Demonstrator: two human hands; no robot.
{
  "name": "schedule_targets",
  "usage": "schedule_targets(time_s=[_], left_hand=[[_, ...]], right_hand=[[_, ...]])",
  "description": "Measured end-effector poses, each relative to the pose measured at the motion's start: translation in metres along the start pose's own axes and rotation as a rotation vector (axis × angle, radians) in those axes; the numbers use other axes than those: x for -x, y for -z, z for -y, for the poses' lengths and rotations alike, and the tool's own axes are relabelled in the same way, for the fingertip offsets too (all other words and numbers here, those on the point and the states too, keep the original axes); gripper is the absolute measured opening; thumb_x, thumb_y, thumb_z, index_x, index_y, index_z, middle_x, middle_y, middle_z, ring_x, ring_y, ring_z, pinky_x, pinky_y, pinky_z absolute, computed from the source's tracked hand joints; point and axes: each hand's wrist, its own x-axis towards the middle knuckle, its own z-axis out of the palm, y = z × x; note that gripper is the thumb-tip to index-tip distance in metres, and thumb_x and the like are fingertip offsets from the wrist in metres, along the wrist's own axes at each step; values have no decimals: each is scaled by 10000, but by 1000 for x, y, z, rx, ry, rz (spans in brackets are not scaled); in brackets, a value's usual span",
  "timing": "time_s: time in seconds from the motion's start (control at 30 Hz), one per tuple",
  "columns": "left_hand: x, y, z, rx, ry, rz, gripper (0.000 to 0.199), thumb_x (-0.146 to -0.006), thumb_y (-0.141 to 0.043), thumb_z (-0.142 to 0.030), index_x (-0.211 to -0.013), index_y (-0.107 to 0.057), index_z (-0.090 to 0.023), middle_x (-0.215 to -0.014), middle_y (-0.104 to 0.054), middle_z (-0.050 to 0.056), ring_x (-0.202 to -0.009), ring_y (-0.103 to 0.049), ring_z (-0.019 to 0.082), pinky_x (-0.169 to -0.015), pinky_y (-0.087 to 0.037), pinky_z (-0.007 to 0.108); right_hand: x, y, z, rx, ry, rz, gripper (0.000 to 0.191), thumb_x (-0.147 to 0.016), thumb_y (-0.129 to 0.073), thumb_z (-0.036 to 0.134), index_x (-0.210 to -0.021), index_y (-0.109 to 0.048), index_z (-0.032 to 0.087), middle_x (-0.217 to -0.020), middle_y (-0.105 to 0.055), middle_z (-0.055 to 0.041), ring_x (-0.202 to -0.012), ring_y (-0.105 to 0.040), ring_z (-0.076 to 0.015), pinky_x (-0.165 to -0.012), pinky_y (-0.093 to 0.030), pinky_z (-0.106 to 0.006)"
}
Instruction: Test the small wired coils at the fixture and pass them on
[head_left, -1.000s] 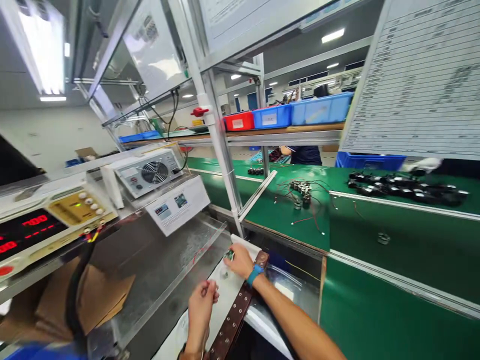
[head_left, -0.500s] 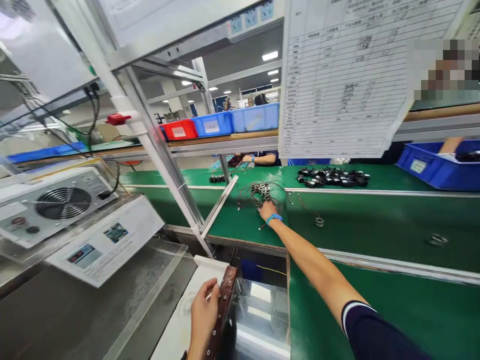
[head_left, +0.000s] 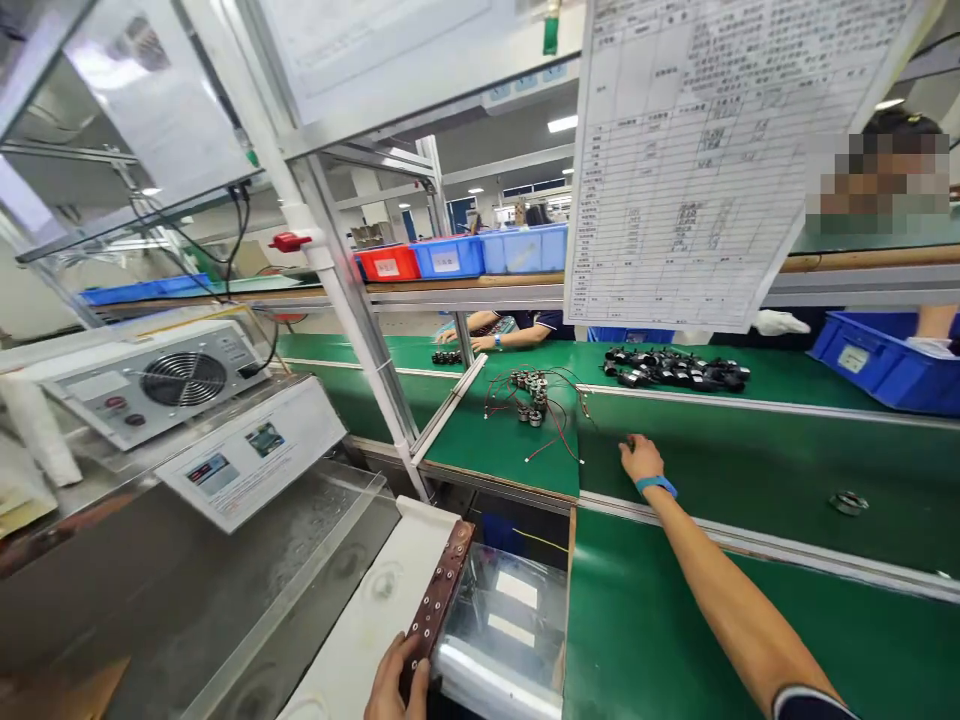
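My right hand (head_left: 643,460) reaches over the dark green belt, fingers bent down and drawn together. Whatever lies under the fingertips is hidden. To its left, a cluster of small round metal parts with thin red and black wires (head_left: 532,400) rests on the green board. Another round metal part (head_left: 849,503) lies on the belt farther right. At the bottom edge my left hand (head_left: 397,680) is partly cut off, thumb and fingers apart, at a brown strip with metal studs (head_left: 442,580). I see nothing held in it.
A fan-cooled grey device (head_left: 150,380) and an instruction card (head_left: 255,450) stand left. A white post (head_left: 337,290) rises ahead; a printed sheet (head_left: 675,200) hangs in front. Black parts (head_left: 675,368) and a blue bin (head_left: 862,365) are behind the belt. A co-worker's arms (head_left: 517,338) show beyond.
My right hand has left the wired cluster and moved right onto the belt, where a round part was visible. My left hand has drawn back and down. The farther belt part has shifted left.
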Motion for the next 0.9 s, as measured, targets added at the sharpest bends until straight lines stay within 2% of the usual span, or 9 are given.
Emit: schedule_targets(time_s=[0.1,0.17,0.3,0.4,0.5,0.57,0.7,0.8,0.9], left_hand=[[6,6,-43,21,-30,-52,472,-716,-629,-524,-1039,-704,-188,-1218,-698,170,-1207,-603,388,-1081,-447,564],[14,9,-88,3,-122,-162,484,-819,-573,-461,-1206,-633,-178,-1321,-638,166,-1278,-552,358,-1132,-390,556],[31,24,-176,-143,-456,-339,569,-930,-500,-264,-1477,-360,-195,-1554,-401,146,-1459,-329,280,-1186,-321,509],[38,54,-201,-387,-649,-500,618,-916,-528,-176,-1496,-315,-172,-1570,-373,158,-1497,-231,306,-1198,-257,550],[47,104,-184,-624,-554,-458,430,-919,-486,-150,-1345,-530,-179,-1344,-627,141,-1358,-472,316,-1189,-225,566],[63,143,-158,-731,-255,-364,303,-933,-428,-168,-1122,-663,-194,-1036,-748,122,-1064,-668,286,-1100,-357,507],[120,202,-94,-758,360,-243,264,-935,-413,-307,-888,-659,-224,-769,-719,105,-760,-686,273,-724,-461,344],[167,210,-49,-478,443,-238,278,-899,-434,-406,-738,-593,-243,-718,-684,74,-734,-657,254,-648,-407,306],[204,191,-10,21,514,-255,460,-795,-464,-685,-675,-542,-248,-542,-571,14,-540,-568,208,-545,-377,293]], right_hand=[[24,35,35,-194,222,-230,397,-900,-481,373,-1181,-609,123,-1117,-635,-181,-1053,-588,-298,-881,-470,-405],[58,63,75,-333,473,-230,402,-910,-500,438,-1164,-620,151,-1104,-648,-157,-1012,-604,-276,-874,-490,-398],[155,109,160,-510,1048,278,314,-940,-552,437,-1163,-633,231,-1098,-662,-107,-954,-631,-223,-840,-526,-357],[225,122,211,-591,1391,716,294,-959,-567,390,-1224,-614,273,-1139,-662,-87,-1042,-624,-205,-909,-513,-338],[277,96,253,-645,1560,959,332,-963,-568,375,-1276,-588,268,-1155,-664,-85,-1071,-622,-197,-938,-498,-330],[307,55,279,-651,1541,977,392,-947,-585,374,-1315,-558,241,-1181,-659,-96,-1071,-623,-206,-938,-492,-342],[372,-53,323,-413,1382,916,353,-858,-678,345,-1169,-629,185,-1072,-695,-98,-989,-639,-228,-878,-473,-332],[420,-114,340,-178,1369,972,291,-820,-716,347,-1041,-660,167,-971,-717,-81,-924,-653,-222,-789,-449,-280],[457,-145,341,-42,1415,1022,309,-815,-722,400,-1013,-663,169,-965,-728,-85,-920,-669,-223,-735,-429,-257]])
